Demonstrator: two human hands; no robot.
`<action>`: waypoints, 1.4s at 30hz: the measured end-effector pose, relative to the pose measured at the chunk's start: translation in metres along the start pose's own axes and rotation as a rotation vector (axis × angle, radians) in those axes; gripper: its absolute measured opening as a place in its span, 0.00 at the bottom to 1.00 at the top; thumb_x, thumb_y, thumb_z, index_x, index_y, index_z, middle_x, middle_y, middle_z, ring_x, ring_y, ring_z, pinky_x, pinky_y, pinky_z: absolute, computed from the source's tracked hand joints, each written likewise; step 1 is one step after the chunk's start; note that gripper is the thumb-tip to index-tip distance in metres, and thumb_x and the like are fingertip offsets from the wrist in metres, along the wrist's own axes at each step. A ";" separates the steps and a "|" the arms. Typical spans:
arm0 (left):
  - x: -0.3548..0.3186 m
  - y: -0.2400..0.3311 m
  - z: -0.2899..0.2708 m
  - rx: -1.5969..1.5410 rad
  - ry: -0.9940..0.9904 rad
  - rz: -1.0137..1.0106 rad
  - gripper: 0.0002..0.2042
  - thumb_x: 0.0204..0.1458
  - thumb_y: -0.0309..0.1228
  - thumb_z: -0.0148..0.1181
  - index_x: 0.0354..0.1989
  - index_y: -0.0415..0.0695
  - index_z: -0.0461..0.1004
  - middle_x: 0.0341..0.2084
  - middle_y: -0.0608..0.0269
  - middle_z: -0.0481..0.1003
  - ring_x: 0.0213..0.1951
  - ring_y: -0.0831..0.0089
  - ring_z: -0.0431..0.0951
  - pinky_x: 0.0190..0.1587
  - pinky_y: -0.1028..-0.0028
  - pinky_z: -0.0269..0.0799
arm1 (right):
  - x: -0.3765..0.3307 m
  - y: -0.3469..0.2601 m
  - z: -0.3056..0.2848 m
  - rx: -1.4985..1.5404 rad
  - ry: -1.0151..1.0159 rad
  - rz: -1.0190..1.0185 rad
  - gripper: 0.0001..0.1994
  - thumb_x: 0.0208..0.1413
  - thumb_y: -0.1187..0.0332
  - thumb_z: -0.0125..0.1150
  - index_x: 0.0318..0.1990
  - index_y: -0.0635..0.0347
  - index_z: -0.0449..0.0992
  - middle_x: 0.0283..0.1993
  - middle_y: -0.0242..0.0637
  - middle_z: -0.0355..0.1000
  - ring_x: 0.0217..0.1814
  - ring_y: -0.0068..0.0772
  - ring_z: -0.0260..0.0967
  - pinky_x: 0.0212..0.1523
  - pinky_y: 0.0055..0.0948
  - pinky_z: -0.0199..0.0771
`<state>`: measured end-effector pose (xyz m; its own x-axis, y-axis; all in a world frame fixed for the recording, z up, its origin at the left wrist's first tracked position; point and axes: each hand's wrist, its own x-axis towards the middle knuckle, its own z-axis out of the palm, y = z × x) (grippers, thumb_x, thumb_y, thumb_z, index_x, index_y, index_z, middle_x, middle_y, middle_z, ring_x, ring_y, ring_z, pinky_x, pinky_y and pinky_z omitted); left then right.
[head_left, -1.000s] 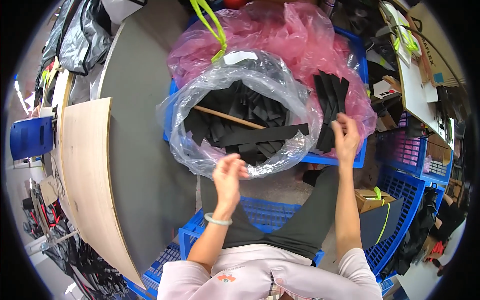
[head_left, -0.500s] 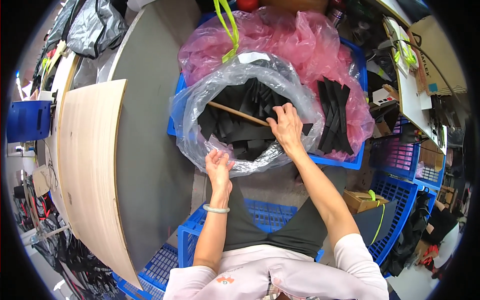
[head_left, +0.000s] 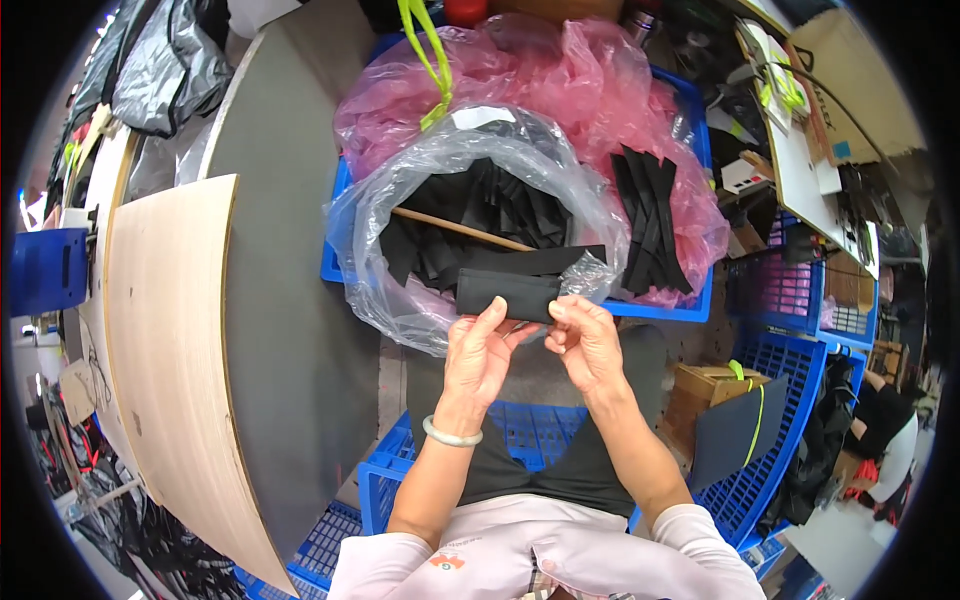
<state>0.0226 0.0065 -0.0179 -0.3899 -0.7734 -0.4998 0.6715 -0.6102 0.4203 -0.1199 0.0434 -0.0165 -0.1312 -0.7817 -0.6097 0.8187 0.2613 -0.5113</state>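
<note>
Pinching a folded black cloth piece (head_left: 507,294) between them just above the middle of the frame, both hands have their fingers closed on its lower edge; the left hand (head_left: 478,352) grips the left part with thumb and fingers, and the right hand (head_left: 585,340) nips the right end; a pale bangle (head_left: 451,435) circles the left wrist; the piece sits at the near rim of a clear plastic bag (head_left: 400,215) stuffed with more black strips (head_left: 480,215) and crossed by a thin wooden stick (head_left: 455,228); behind it lies a pink plastic bag (head_left: 600,90), with another bundle of black strips (head_left: 650,220) on its right side, all in a blue crate (head_left: 700,130); a curved wooden board (head_left: 165,330) fills the left of the frame.
</note>
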 end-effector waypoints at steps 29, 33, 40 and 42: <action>-0.065 0.038 0.019 0.914 0.260 0.803 0.28 0.39 0.25 0.68 0.51 0.40 0.65 0.41 0.61 0.63 0.41 0.73 0.69 0.37 0.78 0.74 | -0.082 -0.029 0.103 -1.332 -0.226 -1.168 0.08 0.45 0.79 0.54 0.35 0.62 0.74 0.34 0.43 0.70 0.37 0.46 0.69 0.39 0.36 0.69; -0.063 0.018 0.046 1.073 0.068 1.046 0.24 0.40 0.21 0.62 0.50 0.39 0.67 0.46 0.58 0.61 0.43 0.69 0.71 0.39 0.76 0.75 | -0.089 -0.035 0.103 -1.364 -0.308 -1.263 0.07 0.48 0.77 0.53 0.36 0.61 0.74 0.34 0.44 0.70 0.36 0.47 0.69 0.37 0.37 0.69; -0.051 0.002 0.060 1.317 0.169 1.105 0.05 0.45 0.26 0.57 0.28 0.37 0.74 0.29 0.62 0.71 0.35 0.65 0.71 0.38 0.72 0.69 | -0.094 -0.048 0.073 -1.363 -0.243 -1.257 0.06 0.50 0.73 0.54 0.36 0.61 0.74 0.34 0.44 0.70 0.36 0.46 0.69 0.36 0.36 0.70; -0.058 -0.006 0.069 1.379 0.219 1.156 0.04 0.44 0.27 0.57 0.26 0.39 0.73 0.28 0.62 0.70 0.34 0.64 0.70 0.37 0.71 0.68 | -0.099 -0.047 0.067 -1.369 -0.131 -1.219 0.06 0.51 0.71 0.54 0.36 0.60 0.74 0.34 0.43 0.71 0.36 0.45 0.70 0.37 0.35 0.70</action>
<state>-0.0021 0.0428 0.0606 0.0012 -0.9000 0.4358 -0.4774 0.3824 0.7911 -0.1079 0.0706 0.1091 -0.1388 -0.8842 0.4460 -0.6717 -0.2469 -0.6985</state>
